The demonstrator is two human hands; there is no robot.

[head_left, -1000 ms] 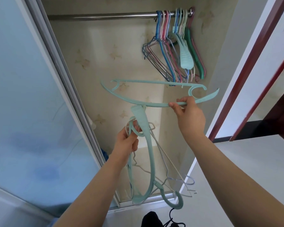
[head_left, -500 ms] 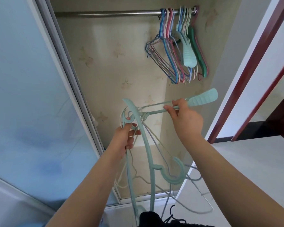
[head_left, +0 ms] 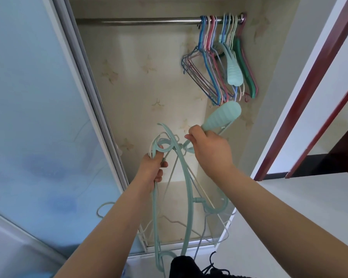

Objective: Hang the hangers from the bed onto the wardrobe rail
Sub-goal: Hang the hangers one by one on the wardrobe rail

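the right hand point(head_left: 210, 152) has its fingers curled round one mint hanger point(head_left: 221, 118), gripping it where the arm narrows; the ribbed broad end sticks up toward 1 o'clock from the fist. the left hand point(head_left: 152, 170) is clamped on a bunch point(head_left: 186, 199) of hangers at their hooks, mint plastic ones and thin white wire ones, which dangle down toward 6 o'clock in front of the wardrobe floor. one mint hook point(head_left: 162, 146) loops just above the left thumb. the two hands are near each other, the right at about 2 o'clock from the left, and the held hanger's lower end meets the bunch between them; whether it is free of the bunch i cannot tell.

the rail point(head_left: 145, 22) runs across the top of the open wardrobe. at its right end, at 12 o'clock from the right hand, hangs a tight row of hangers point(head_left: 219, 57): blue, pink, white, mint and one green, all tilted. the held hanger's tip is just below that row, not touching it. a frosted sliding door point(head_left: 38, 117) fills the left side.
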